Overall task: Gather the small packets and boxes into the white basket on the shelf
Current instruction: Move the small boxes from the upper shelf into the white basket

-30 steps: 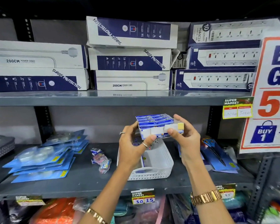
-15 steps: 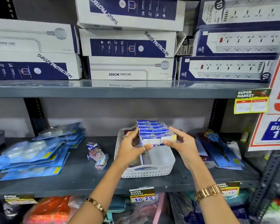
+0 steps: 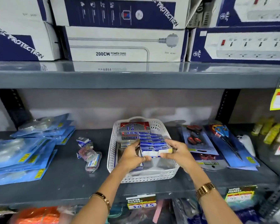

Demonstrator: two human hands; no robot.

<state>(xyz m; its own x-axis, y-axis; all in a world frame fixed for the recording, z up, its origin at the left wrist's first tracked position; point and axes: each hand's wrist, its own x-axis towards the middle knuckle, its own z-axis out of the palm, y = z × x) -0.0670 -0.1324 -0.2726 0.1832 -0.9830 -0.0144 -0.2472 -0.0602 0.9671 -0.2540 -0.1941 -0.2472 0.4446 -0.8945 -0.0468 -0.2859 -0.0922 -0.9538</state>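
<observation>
A white perforated basket stands in the middle of the grey lower shelf. Both hands hold a block of small blue-and-white boxes low inside the basket. My left hand grips its left end, my right hand its right end. Grey and red boxes lie at the basket's far end. A few small loose packets lie on the shelf just left of the basket.
Blue blister packs are piled at the shelf's left. Carded scissors lie to the right of the basket, with yellow items beyond. The upper shelf overhangs closely, stacked with power-strip boxes. Price tags hang on the front edge.
Both hands have lowered the block of blue-and-white boxes from above the basket down into it. The view has moved closer to the shelf.
</observation>
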